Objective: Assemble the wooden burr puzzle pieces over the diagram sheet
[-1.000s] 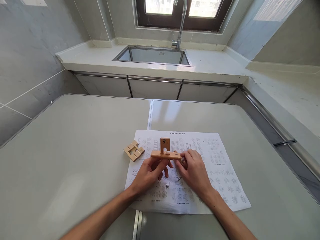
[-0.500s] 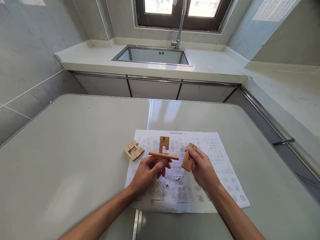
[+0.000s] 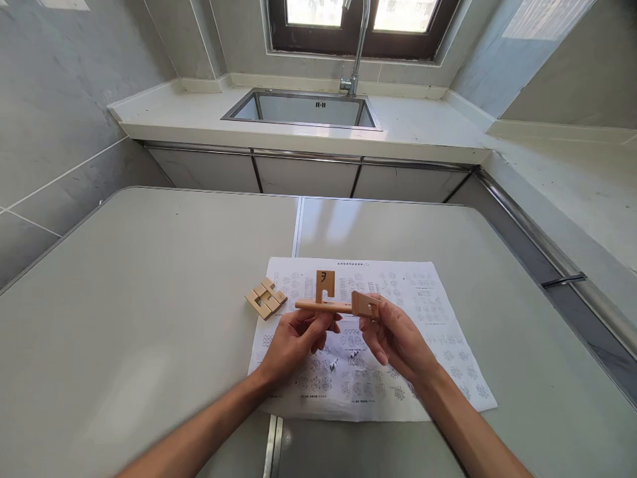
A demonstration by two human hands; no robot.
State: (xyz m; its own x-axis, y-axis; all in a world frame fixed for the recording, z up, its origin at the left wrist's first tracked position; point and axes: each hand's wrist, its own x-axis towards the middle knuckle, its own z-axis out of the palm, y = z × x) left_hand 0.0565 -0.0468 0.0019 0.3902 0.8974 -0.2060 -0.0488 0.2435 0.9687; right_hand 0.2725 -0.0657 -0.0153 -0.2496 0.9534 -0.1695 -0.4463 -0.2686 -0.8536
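Wood in the left hand (image 3: 298,342), wood in the right hand (image 3: 398,332)

We see the left hand near the middle of the frame, low down. Its thumb and fingers pinch a flat wooden bar (image 3: 318,306) from below. A notched wooden piece (image 3: 323,282) stands up from the bar, with a black 3 on it. Just to the right, the right hand grips a short wooden block (image 3: 365,305) by its right end. The block covers the right end of the bar in our view, but we cannot tell if they touch.

Under the hands, in the lower middle, we see a white paper (image 3: 448,332) full of small drawings. A little group of wooden pieces (image 3: 266,299) lies left of the bar, over the paper's left edge. The paper lies on a big pale table (image 3: 149,299). At the top middle we spot a sink (image 3: 303,125), a tall tap (image 3: 361,53) and a dark window frame (image 3: 318,41).
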